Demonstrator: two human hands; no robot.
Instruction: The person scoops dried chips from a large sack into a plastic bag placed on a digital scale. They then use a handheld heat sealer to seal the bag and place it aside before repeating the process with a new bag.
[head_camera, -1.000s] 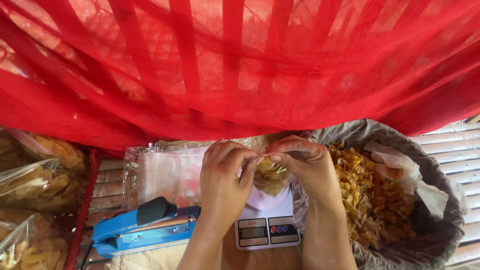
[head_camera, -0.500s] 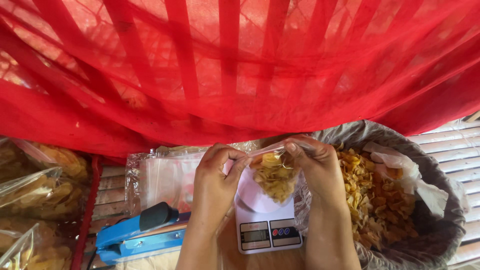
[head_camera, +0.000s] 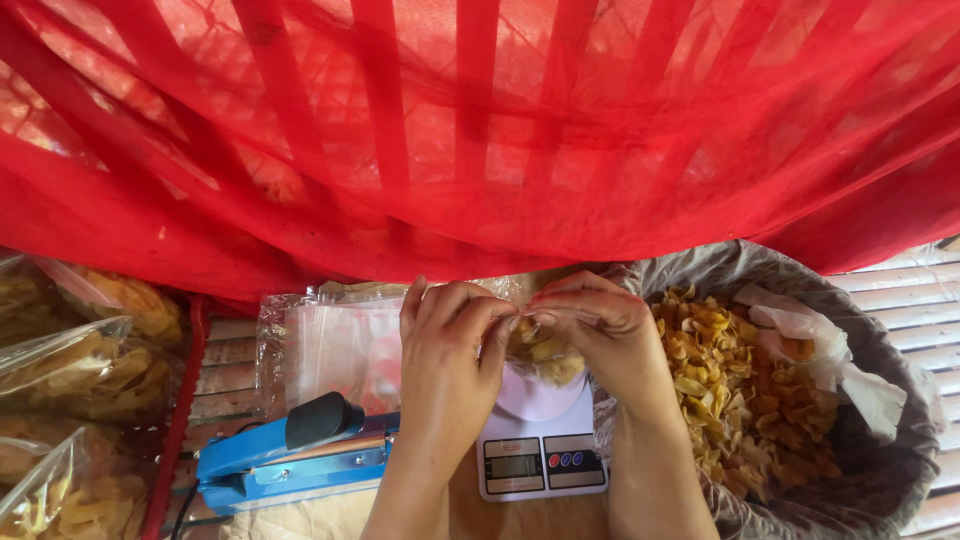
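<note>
Both of my hands pinch the top of a small clear bag of yellow chips held over a white kitchen scale. My left hand grips the bag's left upper edge with thumb and fingers. At the right upper edge, my right hand does the same, fingers curled over the mouth. The bag's lower part rests on or just above the scale's plate; contact is hidden by my hands.
A big sack of loose yellow chips stands at the right. A blue heat sealer lies left of the scale, behind it a stack of empty clear bags. Filled chip bags pile up at the left. Red netting hangs overhead.
My hands have drawn closer together, bringing the bag's mouth from spread open to pinched nearly closed. The view has shifted slightly.
</note>
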